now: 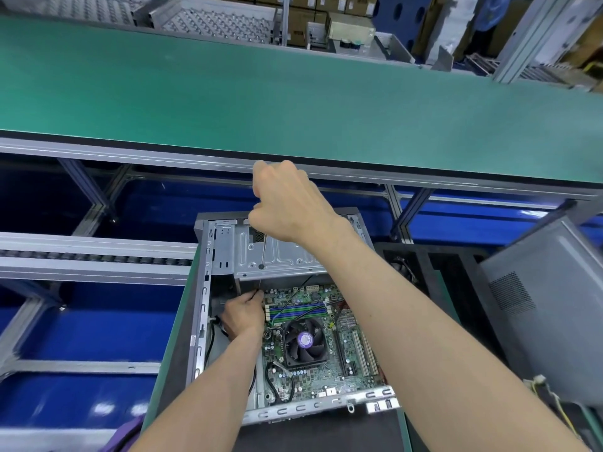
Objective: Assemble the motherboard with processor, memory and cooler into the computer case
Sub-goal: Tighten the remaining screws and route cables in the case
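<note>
An open grey computer case (pixel 205 308) lies on a green mat. Inside it sits the green motherboard (pixel 313 370) with a black cooler fan (pixel 305 340) and blue-green memory sticks (pixel 297 310). My right hand (pixel 287 203) is raised above the case and grips the handle of a screwdriver, whose thin shaft (pixel 263 252) points down toward the board's far left corner. My left hand (pixel 243 316) rests at that corner and pinches the shaft's tip near the board edge. The handle itself is hidden in my fist.
A wide green conveyor belt (pixel 293 102) runs behind the case. A roller rail (pixel 98 256) is to the left. A grey case side panel (pixel 548 308) leans at the right over a black foam tray (pixel 456 275). Boxes and racks fill the background.
</note>
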